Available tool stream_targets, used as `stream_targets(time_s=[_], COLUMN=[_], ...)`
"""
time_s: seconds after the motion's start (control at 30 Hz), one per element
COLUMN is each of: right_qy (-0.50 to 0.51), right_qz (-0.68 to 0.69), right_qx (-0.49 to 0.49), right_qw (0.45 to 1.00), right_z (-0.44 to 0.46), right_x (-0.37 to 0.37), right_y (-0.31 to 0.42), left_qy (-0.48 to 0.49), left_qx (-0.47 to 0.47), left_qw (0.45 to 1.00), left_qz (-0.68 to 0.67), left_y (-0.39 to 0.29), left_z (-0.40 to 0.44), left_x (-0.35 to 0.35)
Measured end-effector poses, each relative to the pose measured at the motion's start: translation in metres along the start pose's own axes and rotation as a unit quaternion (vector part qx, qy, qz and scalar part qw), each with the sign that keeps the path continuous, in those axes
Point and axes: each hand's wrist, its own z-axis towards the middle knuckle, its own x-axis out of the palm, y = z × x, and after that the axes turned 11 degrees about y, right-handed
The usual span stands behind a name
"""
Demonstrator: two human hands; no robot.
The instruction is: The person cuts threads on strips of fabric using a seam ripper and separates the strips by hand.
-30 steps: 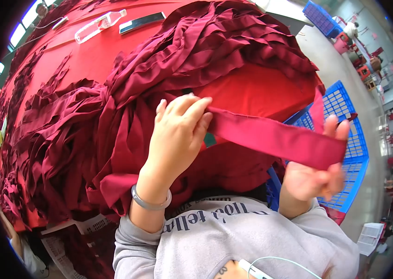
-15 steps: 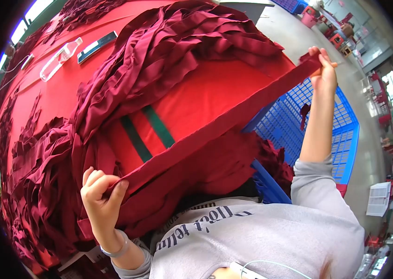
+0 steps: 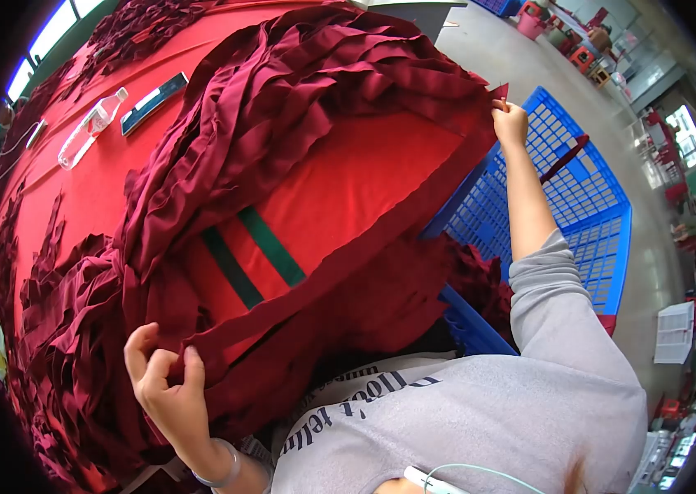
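A long dark red fabric strip (image 3: 348, 257) stretches diagonally between my hands, sagging slightly. At its lower left end is my left hand (image 3: 168, 391), the strip's corner loosely between thumb and a bent finger, the other fingers curled apart. My right hand (image 3: 511, 125) is closed on the upper right end, a small corner poking out above the fingers. Beneath lies a bright red surface (image 3: 356, 181) with two dark green bands (image 3: 271, 247). A thick heap of dark red strips (image 3: 282, 107) curves around it, and more dark red fabric (image 3: 348, 309) hangs near my lap.
A blue plastic basket (image 3: 603, 206) stands on the floor to the right, a dark red strip over it. On the table lie a clear plastic bottle (image 3: 93, 128) and a phone (image 3: 154, 103). A white crate (image 3: 674, 333) sits farther off on the floor.
My right hand has moved left and slightly down with the strip's end. My left hand has shifted slightly left and down, its fingers looser. The strip, taut before, now sags a little.
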Motion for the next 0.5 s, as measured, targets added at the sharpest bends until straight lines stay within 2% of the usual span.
stream_targets(time_s=[0.03, 0.07, 0.13, 0.17, 0.23, 0.27, 0.3, 0.33, 0.43, 0.5], right_qy=[0.013, 0.025, 0.021, 0.019, 0.007, 0.001, 0.035, 0.015, -0.032, -0.015], right_qz=[0.026, 0.051, 0.052, 0.052, -0.076, -0.139, -0.135, -0.136, -0.107, -0.083], right_qx=[0.019, 0.038, 0.016, 0.005, -0.043, -0.067, -0.04, -0.037, -0.037, -0.033], right_qw=[0.999, 0.998, 0.998, 0.998, 0.996, 0.988, 0.989, 0.99, 0.993, 0.996], right_z=[0.002, 0.003, 0.006, 0.006, 0.005, 0.005, 0.001, -0.001, -0.005, -0.018], right_x=[-0.001, -0.003, -0.002, -0.002, 0.002, 0.005, 0.002, 0.001, -0.012, -0.025], right_y=[0.001, 0.003, 0.001, 0.0, -0.007, -0.009, -0.008, -0.007, -0.002, 0.014], left_qy=[0.001, -0.024, 0.0, 0.033, 0.1, 0.103, 0.105, 0.107, 0.016, -0.055], left_qx=[-0.046, -0.032, -0.018, -0.039, -0.082, -0.09, -0.098, -0.106, -0.105, -0.064], left_qw=[0.999, 0.999, 0.999, 0.998, 0.991, 0.991, 0.99, 0.988, 0.993, 0.983], left_qz=[-0.027, -0.022, -0.045, -0.041, -0.033, -0.017, -0.002, 0.013, 0.053, 0.165], left_y=[0.002, 0.007, 0.015, 0.016, 0.015, 0.012, 0.005, 0.001, 0.002, -0.008], left_z=[-0.001, -0.002, -0.006, -0.008, -0.009, -0.01, -0.01, -0.01, -0.011, -0.013], left_x=[-0.002, -0.003, -0.011, -0.012, -0.015, -0.016, -0.018, -0.018, -0.014, -0.006])
